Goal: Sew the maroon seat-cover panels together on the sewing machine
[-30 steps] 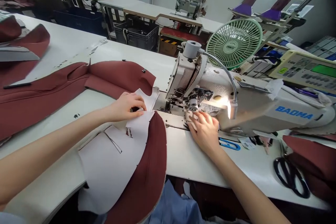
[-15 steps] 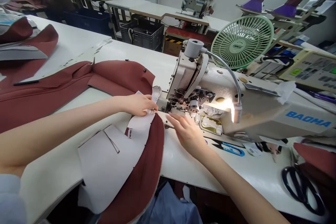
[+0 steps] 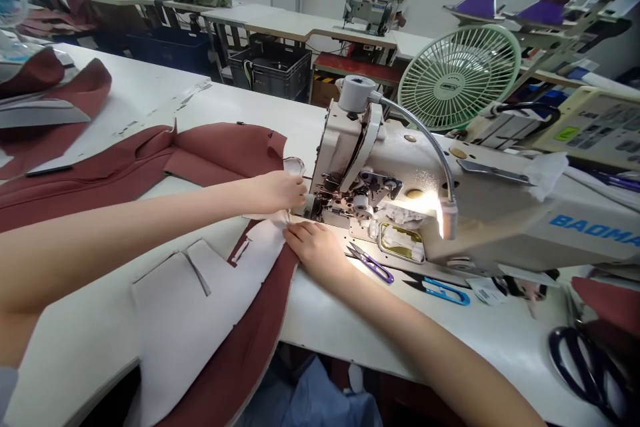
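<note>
A maroon fabric piece with white backing (image 3: pixel 260 320) runs from the sewing machine (image 3: pixel 360 147) over the table's front edge. My left hand (image 3: pixel 283 192) is closed in a pinch on the fabric's white upper part, just left of the needle area. Slightly below it, my right hand (image 3: pixel 320 250) has its fingers closed on the fabric edge; the thumb is hidden. A short gathered bit of white cloth shows between the two hands. Farther back, the maroon part of the garment (image 3: pixel 225 147) lies across the table, partly behind my left forearm.
Purple thread snips (image 3: pixel 373 263) and blue thread snips (image 3: pixel 440 290) lie right of my right hand. Large black-handled scissors (image 3: pixel 583 363) rest at the far right. A lit lamp (image 3: pixel 447 217) hangs by the machine head. A green fan (image 3: pixel 460 77) stands behind.
My right hand has moved left from beside the presser area onto the fabric edge. The fabric has shifted left. The purple snips have come into full view.
</note>
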{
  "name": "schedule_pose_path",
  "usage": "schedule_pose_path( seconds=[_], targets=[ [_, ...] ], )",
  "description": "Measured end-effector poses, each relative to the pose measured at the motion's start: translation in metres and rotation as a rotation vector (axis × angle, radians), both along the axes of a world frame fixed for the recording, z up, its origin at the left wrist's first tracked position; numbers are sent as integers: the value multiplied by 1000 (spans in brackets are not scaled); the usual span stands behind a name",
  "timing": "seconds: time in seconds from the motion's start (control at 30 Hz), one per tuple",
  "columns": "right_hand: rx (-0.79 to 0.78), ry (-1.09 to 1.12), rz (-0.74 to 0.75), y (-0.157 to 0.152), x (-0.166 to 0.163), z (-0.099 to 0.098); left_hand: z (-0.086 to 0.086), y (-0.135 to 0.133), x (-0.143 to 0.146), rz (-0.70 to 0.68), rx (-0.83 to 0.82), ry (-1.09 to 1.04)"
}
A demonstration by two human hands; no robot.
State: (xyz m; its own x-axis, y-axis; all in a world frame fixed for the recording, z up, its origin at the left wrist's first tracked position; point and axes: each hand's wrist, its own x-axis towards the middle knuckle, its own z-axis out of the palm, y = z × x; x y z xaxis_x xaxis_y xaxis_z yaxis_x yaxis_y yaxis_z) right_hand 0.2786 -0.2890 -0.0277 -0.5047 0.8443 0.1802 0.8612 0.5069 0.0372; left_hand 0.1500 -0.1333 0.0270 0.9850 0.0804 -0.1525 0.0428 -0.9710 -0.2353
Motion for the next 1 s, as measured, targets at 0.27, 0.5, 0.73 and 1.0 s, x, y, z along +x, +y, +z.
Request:
schedule_pose_path(
  seconds=[0.27, 0.5, 0.73, 1.0],
  targets=[
    [55, -83, -103, -9, 6, -12, -29, -19, -6, 267, -71, -312],
    [39, -28, -97, -8, 5, -11, -40, -72, -40, 553, -390, -390],
    [7, -69, -222, 9, -13, -3, -70, -21, -29, 199, -237, -448],
    [18, -97, -248, 1, -20, -8, -59, 11, -21, -117, -153, -321]
  ],
)
